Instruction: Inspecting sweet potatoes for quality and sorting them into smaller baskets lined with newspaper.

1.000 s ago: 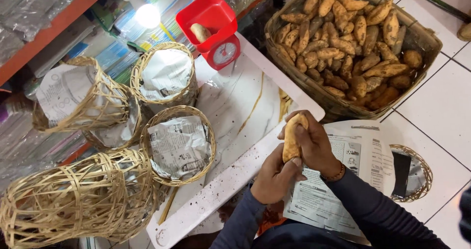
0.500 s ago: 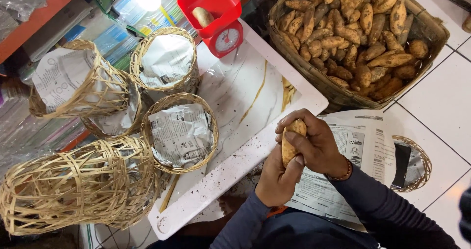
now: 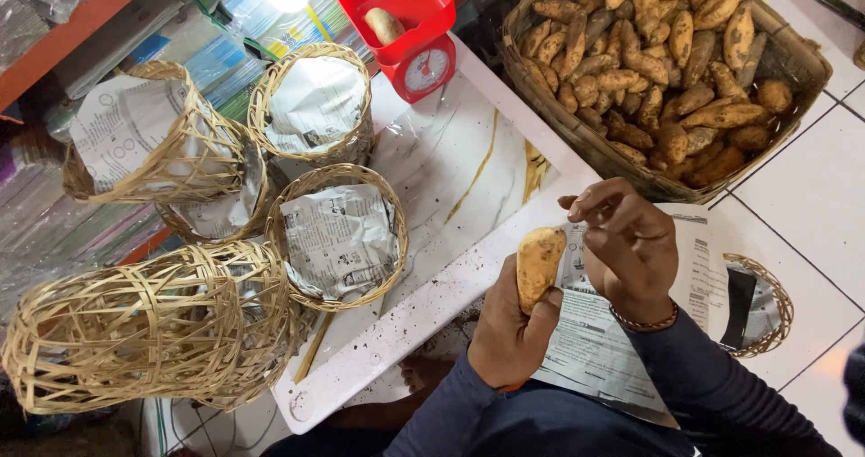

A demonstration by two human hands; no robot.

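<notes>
My left hand (image 3: 506,331) grips a yellowish sweet potato (image 3: 538,264) upright over the edge of a white marble-patterned board (image 3: 450,159). My right hand (image 3: 628,246) hovers just to the right of it, fingers spread and slightly curled, holding nothing. Under my hands lies a sheet of newspaper (image 3: 595,349). A large woven basket (image 3: 793,60) full of brown sweet potatoes stands at the upper right. A red kitchen scale (image 3: 413,26) at the board's far end carries one pale tuber in its tray.
Three small bamboo baskets lined with newspaper (image 3: 339,237) (image 3: 312,102) (image 3: 144,141) stand at left, with an empty one on its side (image 3: 144,331) in front. A small woven ring (image 3: 766,304) lies on the white tiled floor at right. Shelves with packets run along the left.
My right hand has come off the sweet potato and opened beside it; earlier both hands were wrapped around it. The left hand still holds it.
</notes>
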